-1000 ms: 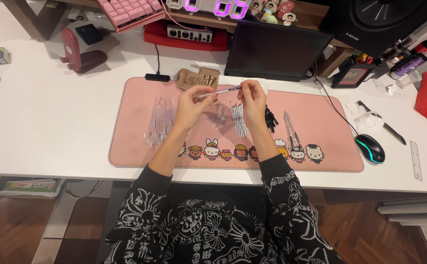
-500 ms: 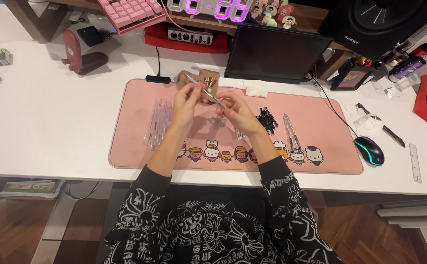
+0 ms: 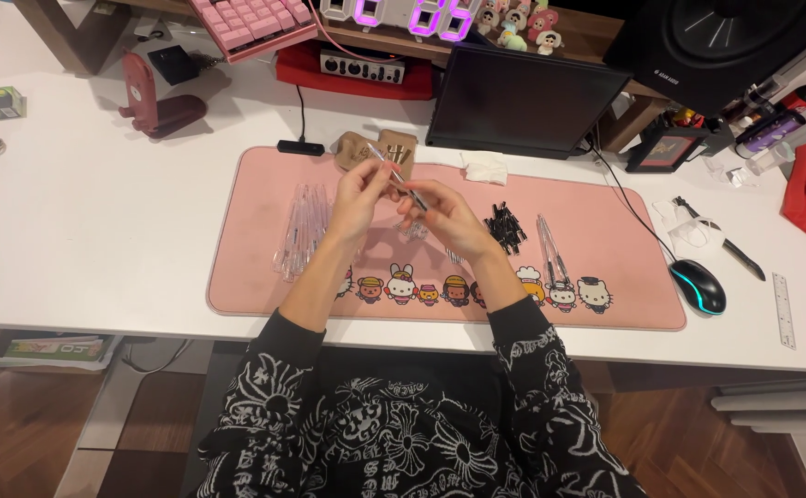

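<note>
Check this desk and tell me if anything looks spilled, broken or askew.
Nothing looks spilled or broken. The clear pen barrels, small black parts and thin refills lie in separate piles on the pink desk mat. Only the crumpled white tissue looks untidy.

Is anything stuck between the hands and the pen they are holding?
Nothing visible is. The left hand and the right hand both pinch the clear pen directly, lifted above the pink desk mat; the piles of pen parts lie off to the sides.

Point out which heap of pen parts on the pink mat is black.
The small heap of black pieces, beside the right hand; the other heaps are clear.
</note>
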